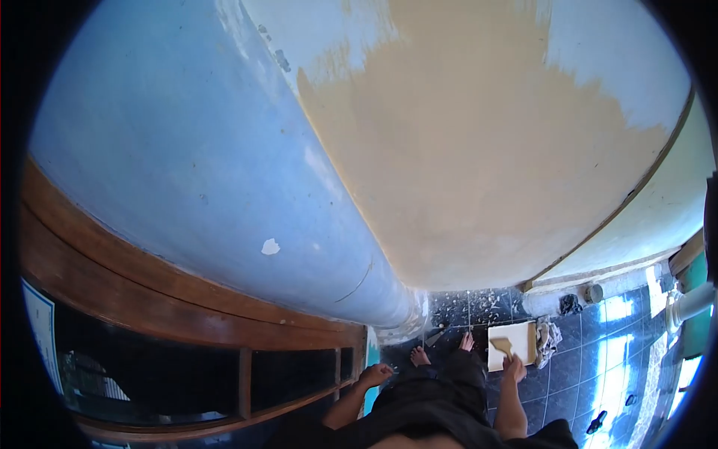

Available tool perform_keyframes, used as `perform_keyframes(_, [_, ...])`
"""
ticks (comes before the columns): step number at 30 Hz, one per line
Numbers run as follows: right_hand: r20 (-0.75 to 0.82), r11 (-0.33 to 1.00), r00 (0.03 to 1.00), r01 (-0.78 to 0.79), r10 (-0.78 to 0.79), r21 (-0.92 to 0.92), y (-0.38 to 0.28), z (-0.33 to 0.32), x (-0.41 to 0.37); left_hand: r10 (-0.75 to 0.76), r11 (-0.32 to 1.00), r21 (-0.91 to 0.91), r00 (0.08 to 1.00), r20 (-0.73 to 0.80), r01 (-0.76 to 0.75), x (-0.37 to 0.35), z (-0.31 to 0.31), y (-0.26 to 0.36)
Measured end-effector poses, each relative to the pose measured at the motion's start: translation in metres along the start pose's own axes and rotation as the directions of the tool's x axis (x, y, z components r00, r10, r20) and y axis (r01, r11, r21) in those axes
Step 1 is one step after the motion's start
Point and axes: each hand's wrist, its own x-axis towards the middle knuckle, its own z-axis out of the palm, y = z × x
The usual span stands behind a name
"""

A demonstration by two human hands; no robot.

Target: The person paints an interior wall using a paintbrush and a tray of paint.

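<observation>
My right hand is closed round the handle of a paint brush. The brush's tan-coloured head shows over a white tray, which sits on the dark floor and has a tan edge. My left hand is beside my body with its fingers curled; whether it holds anything is too small to tell. Ahead stands a wall with a broad tan painted area and pale unpainted parts at its top. A blue wall meets it on the left.
A crumpled cloth lies right of the tray. Flakes lie on the tiled floor by my bare feet. Wood-framed windows run along the lower left. A dark sandal is at the lower right.
</observation>
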Motion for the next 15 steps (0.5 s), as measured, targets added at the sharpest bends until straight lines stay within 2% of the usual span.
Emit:
perform_keyframes(2, [-0.064,0.989,0.996,-0.058,0.068,0.133,0.0,-0.04,0.002,0.018,0.998,0.052,0.978,0.208,-0.03,0.012,0.003,-0.005])
perform_keyframes(3, [-0.049,0.987,0.995,-0.083,0.091,0.138,-0.005,-0.061,-0.002,-0.03,0.983,0.183,0.971,0.235,-0.014,0.015,0.0,0.005])
perform_keyframes(4, [-0.032,0.984,0.993,-0.104,0.11,0.147,-0.007,-0.076,-0.001,-0.005,0.982,0.184,0.972,0.236,-0.04,0.025,-0.001,0.01])
perform_keyframes(6, [-0.164,0.963,0.971,-0.133,0.174,0.236,-0.003,-0.098,0.008,0.014,0.985,0.167,0.972,0.234,-0.054,0.039,0.004,0.019])
perform_keyframes(8, [-0.084,0.926,0.968,-0.199,0.237,0.32,0.01,-0.122,0.031,0.052,0.99,0.119,0.977,0.207,-0.078,0.052,0.004,0.042])
perform_keyframes(10, [-0.043,0.915,0.943,-0.307,0.329,0.261,-0.003,-0.121,0.028,0.185,0.982,0.002,0.969,0.162,-0.188,0.068,0.018,0.048])
perform_keyframes(11, [0.163,0.981,0.97,-0.19,0.182,0.037,0.013,-0.137,0.047,0.203,0.979,0.008,0.97,0.137,-0.206,0.072,0.023,0.056])
perform_keyframes(12, [0.386,0.988,0.92,-0.002,0.062,-0.153,0.027,-0.148,0.073,0.217,0.971,0.065,0.963,0.161,-0.229,0.072,0.028,0.066])
perform_keyframes(13, [0.404,0.99,0.914,0.012,0.046,-0.14,0.018,-0.134,0.091,0.223,0.961,0.12,0.956,0.191,-0.248,0.075,0.031,0.077])
perform_keyframes(14, [0.402,0.99,0.912,-0.025,0.079,-0.14,0.01,-0.123,0.103,0.232,0.96,0.118,0.957,0.174,-0.254,0.081,0.034,0.087])
perform_keyframes(15, [0.398,0.986,0.91,-0.064,0.12,-0.151,0.003,-0.118,0.112,0.225,0.955,0.142,0.948,0.225,-0.26,0.081,0.041,0.095])
